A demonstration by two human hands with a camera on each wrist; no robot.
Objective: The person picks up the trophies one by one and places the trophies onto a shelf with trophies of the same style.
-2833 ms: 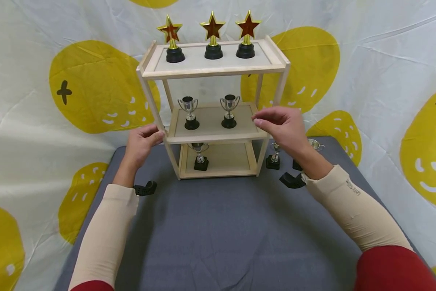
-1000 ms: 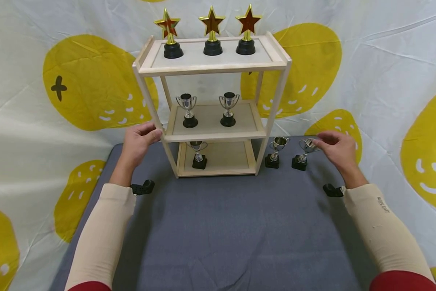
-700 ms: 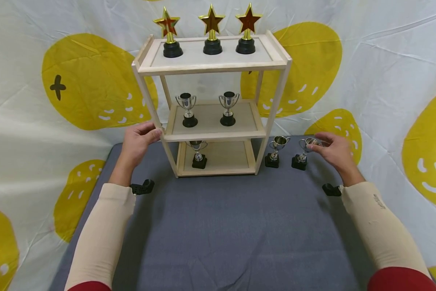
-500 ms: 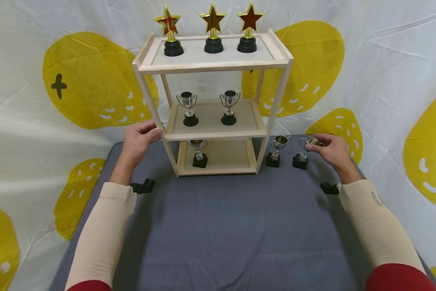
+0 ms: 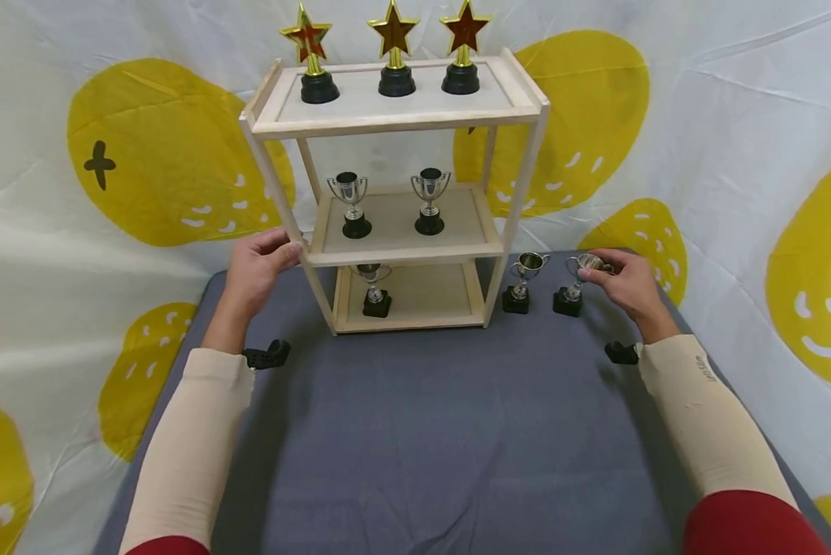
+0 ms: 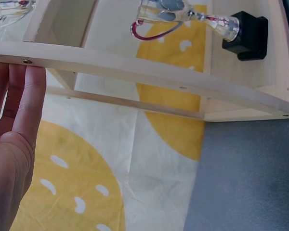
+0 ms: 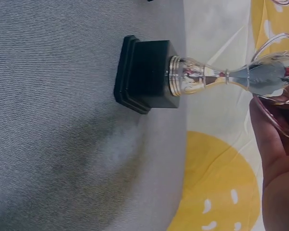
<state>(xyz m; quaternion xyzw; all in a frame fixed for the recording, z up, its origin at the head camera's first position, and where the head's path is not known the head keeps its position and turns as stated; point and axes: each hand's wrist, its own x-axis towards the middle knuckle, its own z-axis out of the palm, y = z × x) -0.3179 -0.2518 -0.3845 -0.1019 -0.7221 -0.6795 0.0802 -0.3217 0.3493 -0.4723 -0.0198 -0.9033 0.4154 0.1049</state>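
Observation:
At the right, my right hand [image 5: 627, 281] holds the bowl of a silver two-handled trophy cup [image 5: 570, 299] between thumb and fingers. Its square black base [image 7: 147, 72] shows in the right wrist view, at or close to the cloth. A matching trophy cup [image 5: 516, 297] stands just left of it, beside the shelf. My left hand [image 5: 254, 270] grips the left front post of a pale wooden three-tier shelf [image 5: 408, 253]; in the left wrist view its fingers [image 6: 29, 103] go behind the post.
Three gold star trophies [image 5: 396, 77] stand on the top tier. Two silver cups with round bases [image 5: 429, 220] are on the middle tier, and one square-based cup [image 5: 377, 302] sits at the bottom left. Grey cloth [image 5: 415, 432] covers the table; a patterned curtain [image 5: 721, 154] hangs behind.
My right hand has moved from beside the middle tier out to the right trophy cup and has taken hold of its bowl. My left hand has stayed on the shelf post.

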